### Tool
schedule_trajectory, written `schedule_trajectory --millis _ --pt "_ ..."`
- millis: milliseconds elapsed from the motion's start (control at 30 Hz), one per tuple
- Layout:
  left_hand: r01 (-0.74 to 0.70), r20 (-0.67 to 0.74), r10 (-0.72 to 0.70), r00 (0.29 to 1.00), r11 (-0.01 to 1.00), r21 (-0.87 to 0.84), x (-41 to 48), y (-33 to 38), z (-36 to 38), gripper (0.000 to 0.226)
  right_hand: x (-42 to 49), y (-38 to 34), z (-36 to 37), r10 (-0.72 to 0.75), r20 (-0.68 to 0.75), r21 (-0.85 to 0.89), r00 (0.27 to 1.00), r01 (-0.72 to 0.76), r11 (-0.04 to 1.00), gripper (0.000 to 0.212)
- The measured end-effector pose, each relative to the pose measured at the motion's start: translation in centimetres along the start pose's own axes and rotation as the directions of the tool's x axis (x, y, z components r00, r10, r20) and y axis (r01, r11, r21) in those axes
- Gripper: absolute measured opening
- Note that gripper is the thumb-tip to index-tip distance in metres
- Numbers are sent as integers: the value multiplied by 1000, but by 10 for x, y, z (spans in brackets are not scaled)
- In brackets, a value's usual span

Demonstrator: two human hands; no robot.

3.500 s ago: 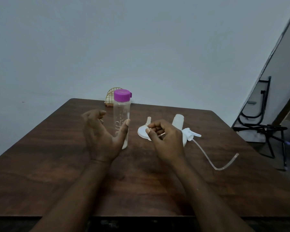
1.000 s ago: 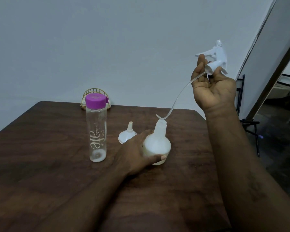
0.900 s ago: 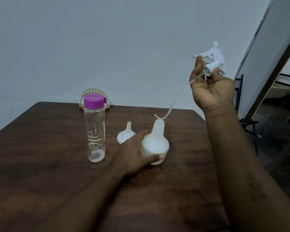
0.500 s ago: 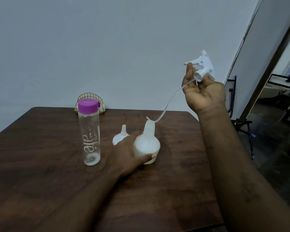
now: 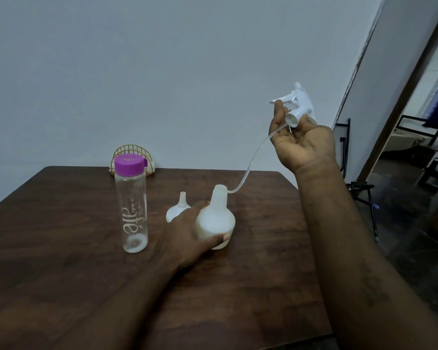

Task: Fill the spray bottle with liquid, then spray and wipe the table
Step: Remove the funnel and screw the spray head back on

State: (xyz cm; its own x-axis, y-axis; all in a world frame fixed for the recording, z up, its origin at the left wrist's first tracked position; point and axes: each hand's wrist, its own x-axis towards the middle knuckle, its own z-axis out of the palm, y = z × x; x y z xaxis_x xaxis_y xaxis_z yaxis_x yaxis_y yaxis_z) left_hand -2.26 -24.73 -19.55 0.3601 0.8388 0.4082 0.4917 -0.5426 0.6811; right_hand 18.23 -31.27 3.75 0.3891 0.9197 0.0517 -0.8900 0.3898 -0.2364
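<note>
A white round-bellied spray bottle (image 5: 216, 218) stands upright with its neck uncapped on the dark wooden table (image 5: 61, 274). My left hand (image 5: 190, 238) grips its body from the left. Raised high at the right, my right hand (image 5: 301, 142) holds the white trigger sprayer head (image 5: 299, 107). Its clear dip tube (image 5: 250, 162) curves down, and the tube's end hangs just beside the bottle's mouth. A clear bottle with a purple cap (image 5: 133, 205) stands to the left. A white funnel (image 5: 178, 210) lies upside down behind my left hand.
A small gold wire holder (image 5: 133, 154) sits at the table's far edge against the pale wall. Off the table's right edge stand a black metal rack (image 5: 359, 188) and dark furniture in a doorway.
The spray bottle went from lying on the table to standing in my left hand, and my right hand lifted the sprayer head out. Over the last second the tube's end came clear of the neck.
</note>
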Motion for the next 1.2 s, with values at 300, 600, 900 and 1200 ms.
schedule_trajectory --millis 300,600,900,1200 --pt "-25 -16 25 1000 1000 -18 -3 1 -2 91 14 9 -9 -46 -42 -24 998 45 999 18" --pt "-37 -18 37 999 999 15 -5 -1 -1 80 32 38 -50 -151 -34 -328 988 132 935 16" --pt "-34 -15 34 999 999 -26 -5 1 -3 89 35 18 -66 -367 73 -538 927 346 769 10" --pt "-59 -26 58 998 998 -7 -8 6 -6 74 10 55 -92 -168 330 -779 929 368 507 29"
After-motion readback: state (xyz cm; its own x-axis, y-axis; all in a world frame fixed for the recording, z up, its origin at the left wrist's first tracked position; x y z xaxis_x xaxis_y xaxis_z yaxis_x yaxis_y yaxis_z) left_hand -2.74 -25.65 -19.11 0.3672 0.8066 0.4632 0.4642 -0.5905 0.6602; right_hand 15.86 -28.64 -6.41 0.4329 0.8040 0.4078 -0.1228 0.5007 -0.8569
